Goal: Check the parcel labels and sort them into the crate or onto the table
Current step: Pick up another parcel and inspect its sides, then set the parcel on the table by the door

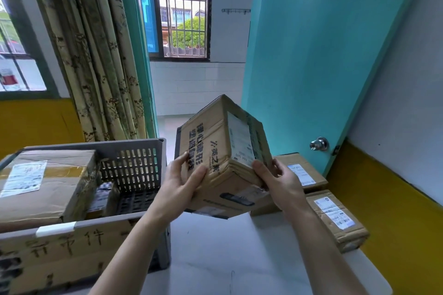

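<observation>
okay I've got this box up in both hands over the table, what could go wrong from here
1. The box is tilted and held only near its lower corner by the left hand and right hand; it could slip.
2. The crate already holds a large parcel, so fitting it may be tight.

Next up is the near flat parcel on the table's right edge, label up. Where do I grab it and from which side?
Likely best across its long side edges. The near flat parcel lies flat, label up, apart from the parcel behind it, its top uncovered. Come from above with the right hand, once the held box is set down; keep fingers off the label.
</observation>
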Available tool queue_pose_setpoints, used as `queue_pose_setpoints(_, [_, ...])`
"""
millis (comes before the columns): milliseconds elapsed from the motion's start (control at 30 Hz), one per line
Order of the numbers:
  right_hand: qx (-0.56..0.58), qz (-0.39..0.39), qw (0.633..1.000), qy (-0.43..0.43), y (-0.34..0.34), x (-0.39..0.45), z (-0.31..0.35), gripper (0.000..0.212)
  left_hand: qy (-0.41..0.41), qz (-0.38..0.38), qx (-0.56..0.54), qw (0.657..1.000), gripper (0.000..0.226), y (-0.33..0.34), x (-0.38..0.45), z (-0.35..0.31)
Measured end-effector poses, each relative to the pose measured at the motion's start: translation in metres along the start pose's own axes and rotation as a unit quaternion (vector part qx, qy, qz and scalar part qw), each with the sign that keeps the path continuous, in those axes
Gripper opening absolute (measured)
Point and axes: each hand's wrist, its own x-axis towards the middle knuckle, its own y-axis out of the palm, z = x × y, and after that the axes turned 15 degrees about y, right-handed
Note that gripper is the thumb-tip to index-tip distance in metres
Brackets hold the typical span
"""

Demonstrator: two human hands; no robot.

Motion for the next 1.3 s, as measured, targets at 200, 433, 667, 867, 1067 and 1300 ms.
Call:
queue_pose_setpoints(200, [-0.013,-0.039,0.999,-0.007,-0.01,-0.009,0.005,0.091,0.036,0.035,0.056,0.997,0.094,0.012,-0.005,-0.016])
queue_pose_setpoints(433, [0.005,-0.023,0.999,0.021,-0.018,-0.014,0.001,0.094,-0.002,0.07,0.01,0.997,0.022,0.013,-0.013,-0.031])
queue_pose_setpoints(667, [-0.069,-0.018,0.997,0.014,-0.034,-0.008,0.006,0.114,-0.006,0.052,-0.008,0.999,0.048,0.038,-0.011,-0.036])
queue_pose_setpoints(867, [-0.107,0.026,0.993,0.028,-0.075,0.009,-0.004,0.049,-0.016,0.088,-0.015,0.996,0.079,0.081,-0.012,-0.02])
queue_pose_setpoints(1067, [-0.094,0.051,0.991,0.08,-0.125,0.035,-0.036,0.042,-0.056,0.118,-0.029,0.991,0.087,0.145,-0.01,-0.006])
queue_pose_setpoints(1300, [-0.177,0.029,0.973,0.145,-0.175,0.055,-0.081,0.087,-0.132,0.126,-0.067,0.981,0.085,0.225,-0.022,0.009])
